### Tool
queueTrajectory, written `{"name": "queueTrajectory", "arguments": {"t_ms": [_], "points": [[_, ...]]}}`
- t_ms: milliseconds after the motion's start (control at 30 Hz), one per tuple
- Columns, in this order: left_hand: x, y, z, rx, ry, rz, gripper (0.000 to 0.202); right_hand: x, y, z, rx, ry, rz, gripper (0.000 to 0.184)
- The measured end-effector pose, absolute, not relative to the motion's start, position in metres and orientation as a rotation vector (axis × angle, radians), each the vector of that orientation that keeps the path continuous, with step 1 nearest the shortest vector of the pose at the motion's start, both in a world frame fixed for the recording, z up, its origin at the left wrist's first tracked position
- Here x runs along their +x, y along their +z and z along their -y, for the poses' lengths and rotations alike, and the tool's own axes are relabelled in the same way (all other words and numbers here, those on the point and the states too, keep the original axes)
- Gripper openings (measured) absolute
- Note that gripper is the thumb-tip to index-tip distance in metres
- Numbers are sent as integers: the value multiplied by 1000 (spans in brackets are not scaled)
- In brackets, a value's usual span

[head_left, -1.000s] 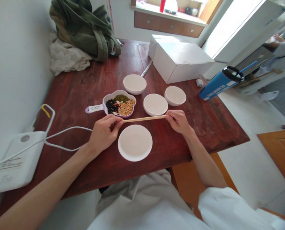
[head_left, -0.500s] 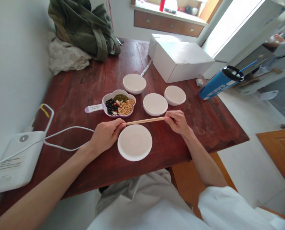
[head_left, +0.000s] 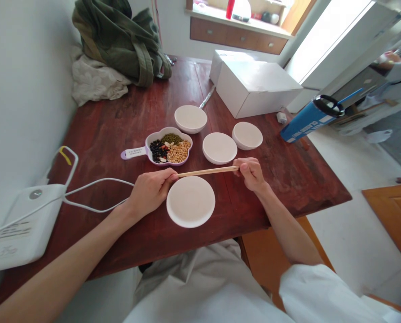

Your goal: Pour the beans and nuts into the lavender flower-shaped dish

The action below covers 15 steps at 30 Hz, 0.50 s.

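Note:
A pair of wooden chopsticks (head_left: 207,172) stretches sideways between my hands, above the far rim of a white plate (head_left: 191,202). My left hand (head_left: 153,188) is closed on the left end, and my right hand (head_left: 249,172) grips the right end. Beyond the chopsticks, a purple-rimmed dish with a handle (head_left: 147,154) holds black beans, green beans, yellow soybeans and some pale and reddish pieces. Three white bowls stand farther back: one at the rear (head_left: 191,119), another in the middle (head_left: 219,148) and a deeper one to the right (head_left: 247,136).
A white box (head_left: 257,85) and a blue tumbler (head_left: 310,120) stand at the back right. A green bag (head_left: 119,40) lies on a patterned cloth (head_left: 97,78) at the back left. A white power device (head_left: 25,224) with cables (head_left: 99,180) occupies the left side.
My right hand has shifted slightly on the chopsticks' right end, with its fingers repositioned. The view has moved a little; the dishes stay in place.

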State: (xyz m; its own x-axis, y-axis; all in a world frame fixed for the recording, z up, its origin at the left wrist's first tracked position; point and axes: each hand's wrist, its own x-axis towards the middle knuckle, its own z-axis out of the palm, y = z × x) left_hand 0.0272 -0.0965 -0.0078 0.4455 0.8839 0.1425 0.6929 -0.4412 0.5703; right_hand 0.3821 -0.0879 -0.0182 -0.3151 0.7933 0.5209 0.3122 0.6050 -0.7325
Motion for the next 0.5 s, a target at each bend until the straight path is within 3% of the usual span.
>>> {"name": "queueTrajectory", "arguments": {"t_ms": [200, 367, 500], "points": [[29, -3, 97, 2206, 592, -1325, 37, 385, -18, 93, -886, 739, 1844, 81], [29, -2, 97, 2194, 585, -1342, 35, 382, -12, 92, -933, 688, 1891, 56], [28, -4, 97, 2210, 588, -1332, 36, 377, -5, 90, -1000, 663, 1926, 56]]}}
